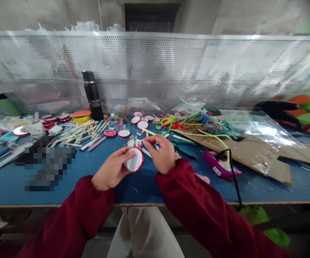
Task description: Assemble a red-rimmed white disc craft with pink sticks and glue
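Red-rimmed white disc (134,160), tilted, held above the blue tabletop (90,172).

A blue surface (95,179) runs the full width, its pale front edge at 6 o'clock. Behind it, from 9 to 3 o'clock, stands a perforated metal screen (171,68), bright with glare. Above, at 12 o'clock, a grey wall (252,16) holds a dark opening (151,17). Under the surface all lies in shadow.
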The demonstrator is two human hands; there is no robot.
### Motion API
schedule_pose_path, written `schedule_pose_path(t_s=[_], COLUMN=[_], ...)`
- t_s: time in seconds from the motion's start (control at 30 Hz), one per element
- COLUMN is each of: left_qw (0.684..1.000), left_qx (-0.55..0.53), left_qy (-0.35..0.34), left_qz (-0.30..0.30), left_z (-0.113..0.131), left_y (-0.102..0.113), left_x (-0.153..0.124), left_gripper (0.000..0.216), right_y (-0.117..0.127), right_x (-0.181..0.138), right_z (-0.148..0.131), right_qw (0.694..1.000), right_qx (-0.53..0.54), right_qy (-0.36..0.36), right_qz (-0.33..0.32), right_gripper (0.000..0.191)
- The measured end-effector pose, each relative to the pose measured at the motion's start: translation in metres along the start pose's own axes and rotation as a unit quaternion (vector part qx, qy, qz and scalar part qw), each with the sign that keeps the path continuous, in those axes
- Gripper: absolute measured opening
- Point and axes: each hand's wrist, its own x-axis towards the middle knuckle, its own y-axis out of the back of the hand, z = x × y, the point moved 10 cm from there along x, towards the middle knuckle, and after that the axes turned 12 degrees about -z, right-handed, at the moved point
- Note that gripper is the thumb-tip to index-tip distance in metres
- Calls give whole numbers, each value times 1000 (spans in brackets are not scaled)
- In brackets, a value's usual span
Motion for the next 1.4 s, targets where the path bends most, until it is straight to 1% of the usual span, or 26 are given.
schedule_pose_path(t_s=[0.13,0.33,0.53,0.97,1.4], left_qw=[1000,998,997,997,996], left_qx=[7,37,40,42,47], left_qy=[-25,-44,-41,-50,-49], left_qz=[-3,-20,-43,-49,-50], left_z=[5,9,6,4,4], left_y=[-6,-13,-17,-18,-16], left_x=[-3,-5,-4,-2,-1], left_gripper=[27,30,33,37,38], right_y=[-1,-6,-11,-12,-13], right_x=[0,-1,-2,-3,-4], right_z=[-6,-6,-8,-6,-7], right_qw=[999,998,999,1000,1000], right_qx=[-42,-57,-40,-2,12], right_qy=[24,23,25,19,14], right_qz=[-11,-17,-19,-22,-21], right_gripper=[7,6,5,5,4])
